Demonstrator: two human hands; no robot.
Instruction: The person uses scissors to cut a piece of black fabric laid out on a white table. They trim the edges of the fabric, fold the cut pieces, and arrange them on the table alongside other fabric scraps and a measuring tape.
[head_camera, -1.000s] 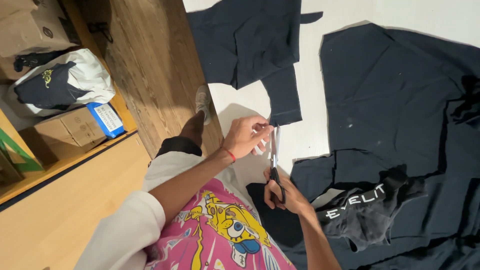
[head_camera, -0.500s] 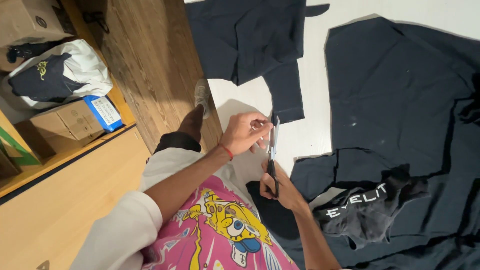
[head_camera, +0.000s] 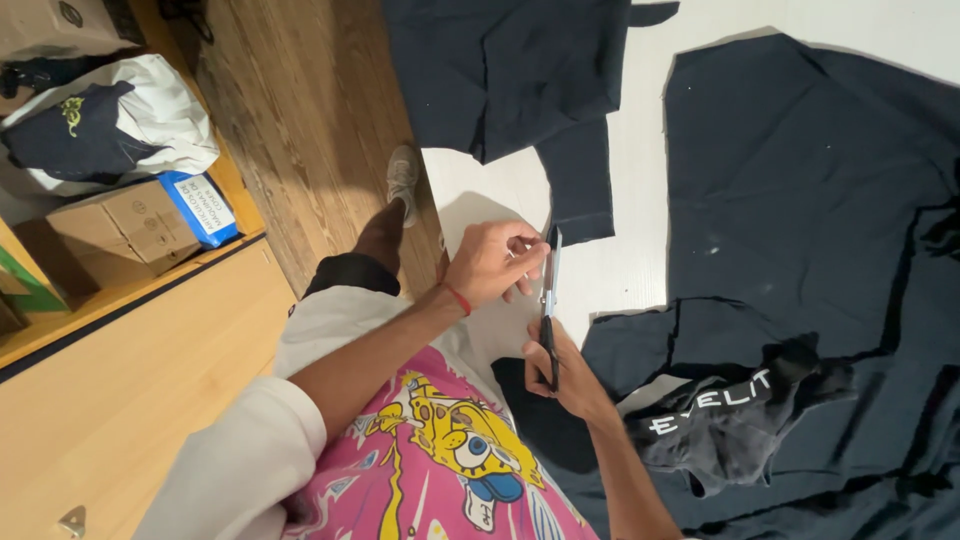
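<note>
My right hand (head_camera: 560, 372) grips the black handles of a pair of scissors (head_camera: 550, 305), blades pointing away from me. My left hand (head_camera: 492, 262), with a red band at the wrist, pinches something small right beside the blade tips; what it holds is too small to make out. Both hands hover over a white table top (head_camera: 620, 260). Dark navy fabric pieces lie around: one cut piece (head_camera: 520, 70) beyond the hands, a large spread piece (head_camera: 800, 180) to the right.
A crumpled dark garment with white lettering (head_camera: 730, 415) lies near my right forearm. Wooden floor (head_camera: 290, 120) runs along the table's left, with my shoe (head_camera: 402, 175) on it. Cardboard boxes (head_camera: 120, 230) and a white bag with a dark cap (head_camera: 110, 125) sit at far left.
The scissors have turned more upright in my right hand, and my left hand has stayed at the blade tips. The view has shifted slightly.
</note>
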